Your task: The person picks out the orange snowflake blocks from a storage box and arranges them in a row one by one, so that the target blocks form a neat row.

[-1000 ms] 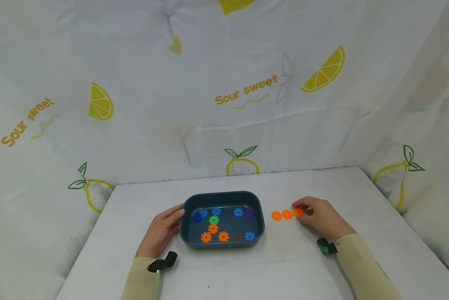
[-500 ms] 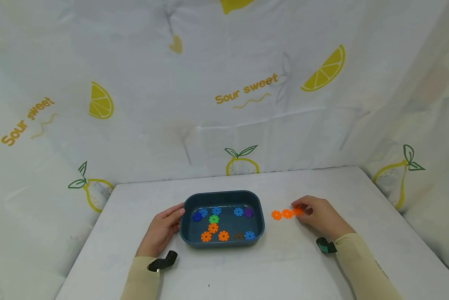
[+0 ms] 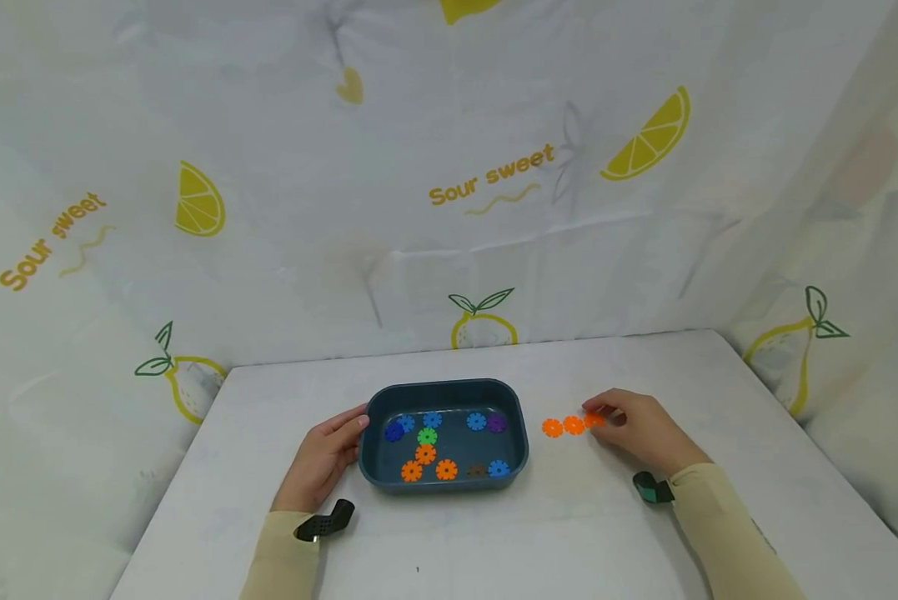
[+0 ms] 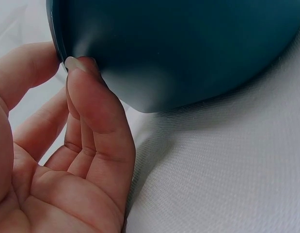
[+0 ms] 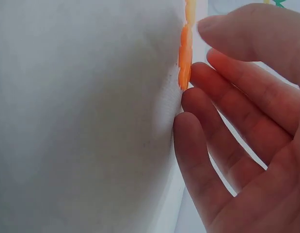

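One left hand (image 3: 319, 463): pinching tray (image 3: 444, 486) | right hand (image 3: 645, 429): loosely spread, touching orange disc (image 3: 594, 420)

We see soft, dim light over table (image 3: 539, 542); hazy glare on tray (image 4: 145, 85); right wrist view: broad grey shadow, orange pieces (image 5: 185, 56) paling upward.

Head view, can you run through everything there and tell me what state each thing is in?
Tray: upright, uncovered, holding discs.
Discs in the tray: lying scattered, some touching.
Orange row: three discs lined up edge to edge, the last partly hidden by fingers.
Left hand: gripping the tray's side.
Right hand: thumb and fingers apart, fingertips at the row's end.
Printed cloth: hanging, creased.
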A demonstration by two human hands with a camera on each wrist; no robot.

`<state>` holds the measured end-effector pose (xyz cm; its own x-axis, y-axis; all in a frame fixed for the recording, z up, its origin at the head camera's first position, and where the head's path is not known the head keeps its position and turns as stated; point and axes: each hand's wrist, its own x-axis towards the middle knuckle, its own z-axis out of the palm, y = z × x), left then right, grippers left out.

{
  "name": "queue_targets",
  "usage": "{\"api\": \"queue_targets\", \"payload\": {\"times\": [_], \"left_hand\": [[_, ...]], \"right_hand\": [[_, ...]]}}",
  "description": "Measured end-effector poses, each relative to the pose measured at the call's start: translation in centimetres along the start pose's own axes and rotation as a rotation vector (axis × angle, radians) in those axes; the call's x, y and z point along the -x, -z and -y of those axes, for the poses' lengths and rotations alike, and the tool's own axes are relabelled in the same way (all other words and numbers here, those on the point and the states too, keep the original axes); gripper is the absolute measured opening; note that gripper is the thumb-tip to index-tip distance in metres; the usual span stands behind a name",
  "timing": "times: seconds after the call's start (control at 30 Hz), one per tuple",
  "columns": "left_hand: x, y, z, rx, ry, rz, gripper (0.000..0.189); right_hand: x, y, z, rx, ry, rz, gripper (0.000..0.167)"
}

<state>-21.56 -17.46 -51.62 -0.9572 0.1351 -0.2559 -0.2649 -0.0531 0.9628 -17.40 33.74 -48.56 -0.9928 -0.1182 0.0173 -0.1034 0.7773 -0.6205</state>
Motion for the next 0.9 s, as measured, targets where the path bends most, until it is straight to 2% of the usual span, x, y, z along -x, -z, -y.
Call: {"api": "queue_targets", "payload": {"times": [0.13, 0.23, 0.4, 0.67, 0.9], "left_hand": [[0.1, 0.0, 0.0, -0.018, -0.01, -0.024, 0.054], [0.0, -0.2, 0.2, -0.038, -0.021, -0.016, 0.055], [-0.2, -0.3, 0.4, -0.027, -0.033, 0.002, 0.055], [-0.5, 0.0, 0.0, -0.04, -0.046, 0.003, 0.055], [-0.5, 0.4, 0.0, -0.031, -0.047, 0.014, 0.057]], "right_hand": [[-0.1, 0.1, 0.3, 0.007, 0.014, -0.028, 0.026], [0.1, 0.3, 0.8, 0.023, 0.029, -0.058, 0.026], [-1.1, 0.2, 4.0, 0.057, 0.131, -0.044, 0.028], [-6.0, -0.3, 12.5, 0.125, 0.322, 0.11, 0.024], [-8.9, -3.4, 19.2, 0.234, 0.47, 0.341, 0.025]]}}
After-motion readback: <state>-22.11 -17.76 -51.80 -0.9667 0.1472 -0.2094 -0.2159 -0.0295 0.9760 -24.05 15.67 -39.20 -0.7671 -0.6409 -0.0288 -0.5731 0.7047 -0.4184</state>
